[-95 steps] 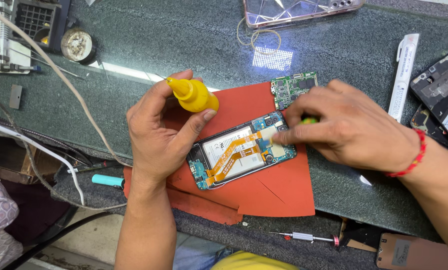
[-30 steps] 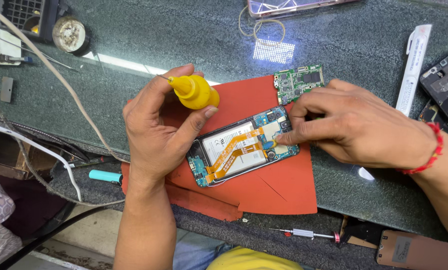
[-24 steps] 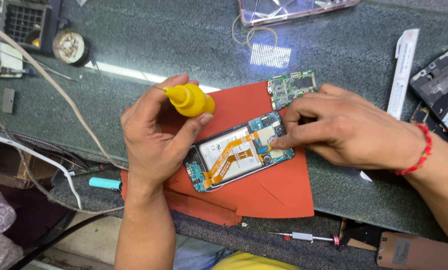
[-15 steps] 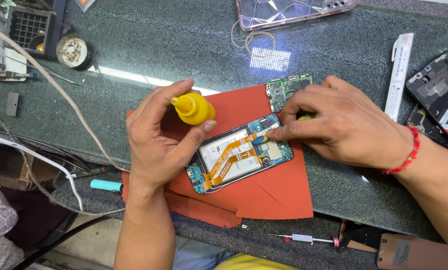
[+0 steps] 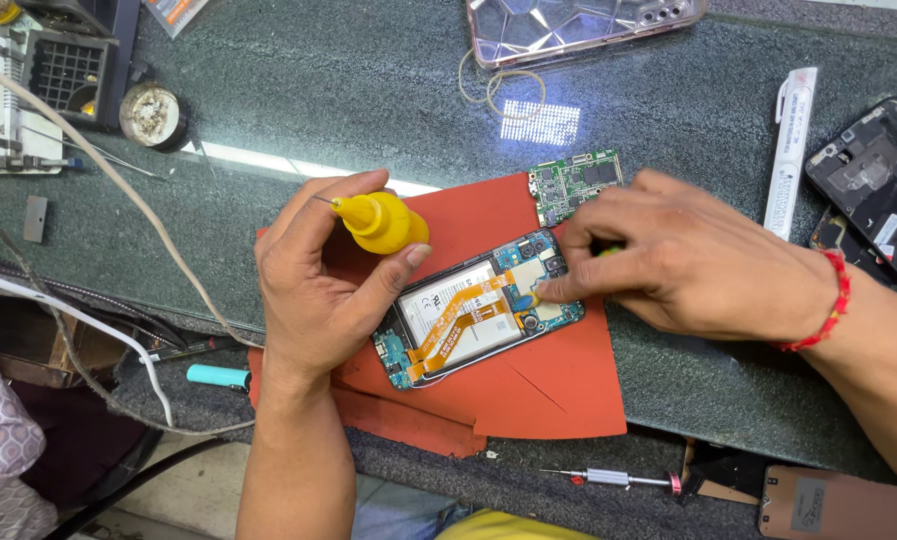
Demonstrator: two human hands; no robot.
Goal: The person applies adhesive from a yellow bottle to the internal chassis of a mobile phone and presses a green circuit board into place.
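An opened phone (image 5: 473, 318) with an orange flex cable lies tilted on a red mat (image 5: 558, 385). My left hand (image 5: 313, 285) grips a small yellow squeeze bottle (image 5: 380, 221) with a thin needle tip, held just left of the phone's upper end. My right hand (image 5: 683, 260) rests on the phone's right end, fingertips pressed on its blue board, with a small green thing partly hidden between the fingers. A loose green circuit board (image 5: 574, 183) lies on the mat behind the phone.
A clear phone case (image 5: 578, 25) lies at the back, a white tool (image 5: 790, 145) and a stripped phone frame (image 5: 873, 185) at the right. A small screwdriver (image 5: 613, 479) and a brown phone back (image 5: 838, 505) lie near the front edge. Cables cross the left side.
The view shifted slightly. My left hand lowered the yellow bottle a little closer to the phone; my right hand stayed on the phone's right end.
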